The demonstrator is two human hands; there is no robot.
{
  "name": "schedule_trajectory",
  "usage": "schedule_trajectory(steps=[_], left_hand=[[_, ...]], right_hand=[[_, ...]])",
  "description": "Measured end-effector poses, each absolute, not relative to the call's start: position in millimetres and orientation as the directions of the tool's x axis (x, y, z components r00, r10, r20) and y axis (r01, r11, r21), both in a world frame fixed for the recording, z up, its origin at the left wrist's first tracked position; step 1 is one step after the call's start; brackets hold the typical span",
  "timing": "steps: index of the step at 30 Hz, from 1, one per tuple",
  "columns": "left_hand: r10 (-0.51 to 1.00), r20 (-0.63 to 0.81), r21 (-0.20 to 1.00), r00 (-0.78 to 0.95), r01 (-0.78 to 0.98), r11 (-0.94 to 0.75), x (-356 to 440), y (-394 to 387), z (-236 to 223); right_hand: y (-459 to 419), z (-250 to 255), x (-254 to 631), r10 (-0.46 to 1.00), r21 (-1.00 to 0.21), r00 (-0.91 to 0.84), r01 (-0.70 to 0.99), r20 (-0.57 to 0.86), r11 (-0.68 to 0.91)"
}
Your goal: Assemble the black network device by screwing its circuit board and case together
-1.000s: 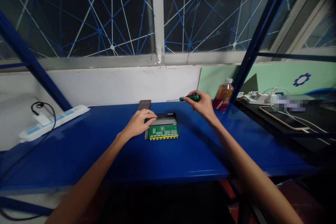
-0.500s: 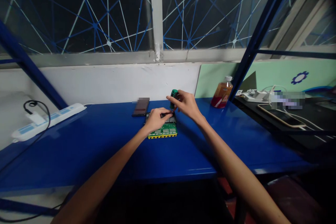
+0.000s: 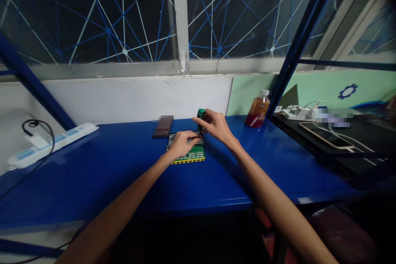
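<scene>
A green circuit board [image 3: 198,152] with a yellow front edge lies on the blue table, a dark grey part across its back. My left hand [image 3: 183,143] rests over the board and this part. Its thumb and fingers are drawn together at the back right corner, and what they pinch there is too small to make out. My right hand [image 3: 218,127] grips the green handle of a screwdriver [image 3: 201,114], held upright above that same corner. The screwdriver's tip is hidden near the left fingertips.
Behind the board to the left lies a dark phone [image 3: 163,127]. A white power strip [image 3: 55,144] with a black cable sits at the left. A drink bottle [image 3: 258,109] stands back right, near a blue frame post. Another phone [image 3: 326,136] and white cables lie on a black surface.
The screwdriver and my right hand have come down slightly. My left hand has shifted a little toward me, showing more of the dark grey part. The whole view has swung slightly.
</scene>
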State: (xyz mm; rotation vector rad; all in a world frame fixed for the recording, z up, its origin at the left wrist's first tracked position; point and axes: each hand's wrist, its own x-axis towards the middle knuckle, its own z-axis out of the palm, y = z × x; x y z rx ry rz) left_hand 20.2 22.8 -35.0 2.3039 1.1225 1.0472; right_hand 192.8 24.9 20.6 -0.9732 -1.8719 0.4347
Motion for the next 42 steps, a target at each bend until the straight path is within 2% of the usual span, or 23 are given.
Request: schedule_trajectory(steps=[8, 17, 25, 32, 42], left_hand=[[0.801, 0.431, 0.615, 0.416, 0.514, -0.598, 18, 20, -32], [0.806, 0.437, 0.627, 0.398, 0.508, -0.591, 17, 22, -36], [0.81, 0.457, 0.62, 0.367, 0.521, -0.586, 17, 23, -39], [0.788, 0.448, 0.629, 0.423, 0.478, -0.614, 16, 21, -37], [0.816, 0.427, 0.627, 0.39, 0.522, -0.578, 16, 23, -38]], right_hand=[[23, 21, 191, 0.763, -0.649, -0.3, 0.404, 0.572, 0.645], [27, 16, 192, 0.792, -0.745, -0.386, 0.304, 0.473, 0.593], [25, 14, 188, 0.812, -0.719, -0.373, 0.388, 0.449, 0.576], [25, 14, 190, 0.828, -0.74, -0.359, 0.383, 0.431, 0.552], [29, 10, 190, 0.827, -0.744, -0.368, 0.379, 0.425, 0.55]])
